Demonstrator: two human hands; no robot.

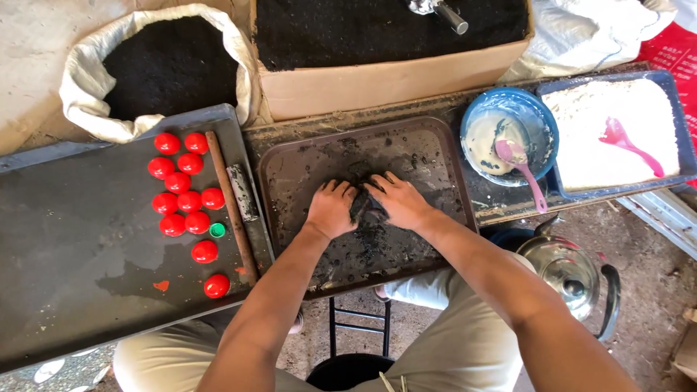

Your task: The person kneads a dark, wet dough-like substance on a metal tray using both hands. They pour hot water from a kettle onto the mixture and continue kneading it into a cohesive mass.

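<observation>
Both my hands, left hand [330,209] and right hand [398,202], grip the dark lump [365,208] tight on the tray [290,174]; press unevenly and it may crumble apart.

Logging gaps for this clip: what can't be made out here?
Head view only:
- Dark lump: mostly covered by left hand and right hand; shape unclear.
- Metal tool in the cardboard box: cut by top edge.
- Kettle: partly behind right forearm.

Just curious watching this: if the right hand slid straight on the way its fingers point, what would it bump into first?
The right hand points up-left, so it would first meet the dark lump both hands press, then the left hand just beyond.
</observation>
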